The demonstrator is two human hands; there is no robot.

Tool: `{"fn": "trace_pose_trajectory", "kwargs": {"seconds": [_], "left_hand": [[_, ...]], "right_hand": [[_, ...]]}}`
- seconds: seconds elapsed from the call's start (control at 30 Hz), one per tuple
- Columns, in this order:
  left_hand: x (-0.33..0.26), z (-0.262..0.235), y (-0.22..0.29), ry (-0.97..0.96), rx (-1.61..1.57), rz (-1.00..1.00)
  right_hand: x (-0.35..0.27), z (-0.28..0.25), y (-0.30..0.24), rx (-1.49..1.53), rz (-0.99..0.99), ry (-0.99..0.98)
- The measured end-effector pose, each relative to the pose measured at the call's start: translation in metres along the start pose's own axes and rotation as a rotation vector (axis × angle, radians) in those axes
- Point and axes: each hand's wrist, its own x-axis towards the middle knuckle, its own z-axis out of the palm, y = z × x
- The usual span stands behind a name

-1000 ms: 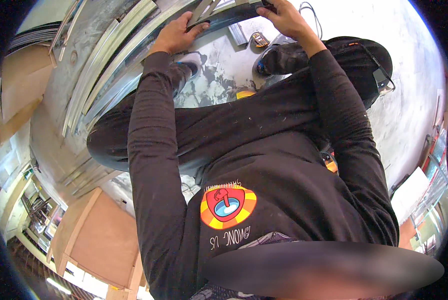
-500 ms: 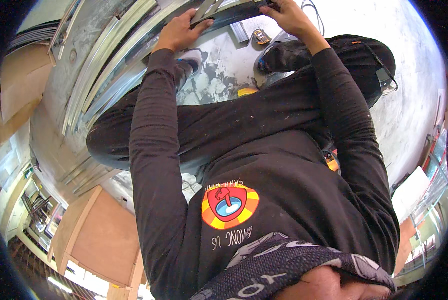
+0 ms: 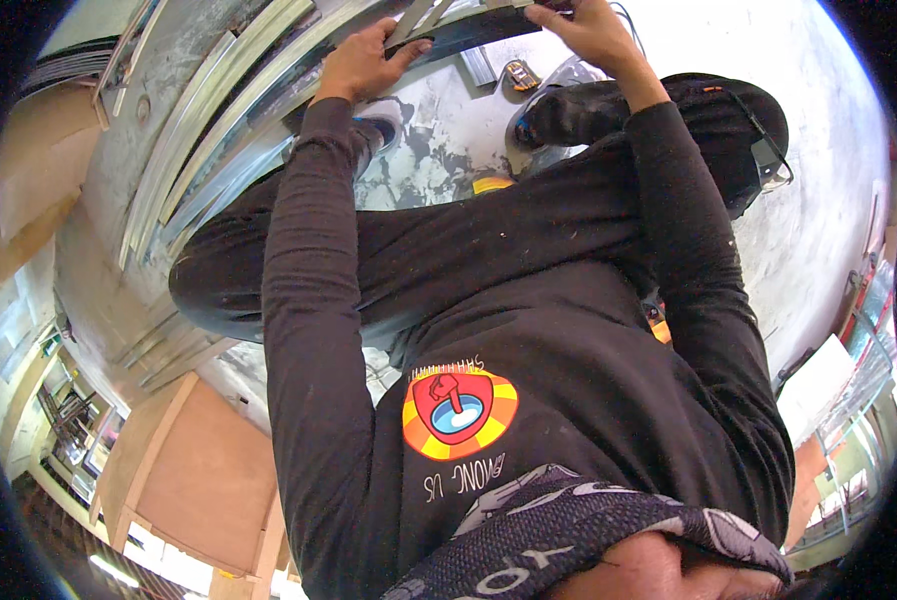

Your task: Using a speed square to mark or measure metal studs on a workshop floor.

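Both of my hands are at the top edge of the view, at a long metal profile (image 3: pixel 473 32) with a dark inner face. My left hand (image 3: pixel 360 62) grips its left part, thumb lying along the near side and fingers curled over the top. At its right end, my right hand (image 3: pixel 593 38) pinches the profile with thumb and fingers, partly cut off by the picture edge. Narrow grey metal strips (image 3: pixel 430 16) cross the profile between the hands. A short silver channel piece (image 3: pixel 479 67) and a yellow and black tape measure (image 3: pixel 520 76) lie on the floor just below.
Long metal profiles (image 3: pixel 193 130) lie on the floor to the left. My crossed legs (image 3: pixel 448 235) sit under my arms, with a yellow object (image 3: pixel 491 185) beside them. A wooden box (image 3: pixel 208 470) stands at lower left, brown boards (image 3: pixel 48 165) at far left.
My right hand has shifted slightly right and up, and the profile's right end shows a little more. My left hand stays almost in place, still gripping.
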Motion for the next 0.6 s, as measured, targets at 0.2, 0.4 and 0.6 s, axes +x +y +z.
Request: {"fn": "trace_pose_trajectory", "kwargs": {"seconds": [0.2,0.4,0.6], "left_hand": [[-0.003,0.008,-0.003,-0.054,-0.013,-0.032],[-0.004,0.005,0.01,-0.069,0.027,-0.04],[-0.007,0.004,0.012,-0.062,0.066,-0.067]], "right_hand": [[-0.004,-0.018,-0.052,-0.125,0.035,0.112],[-0.004,-0.003,-0.056,-0.394,0.007,-0.018],[-0.003,-0.005,-0.061,-0.518,-0.058,-0.078]]}}
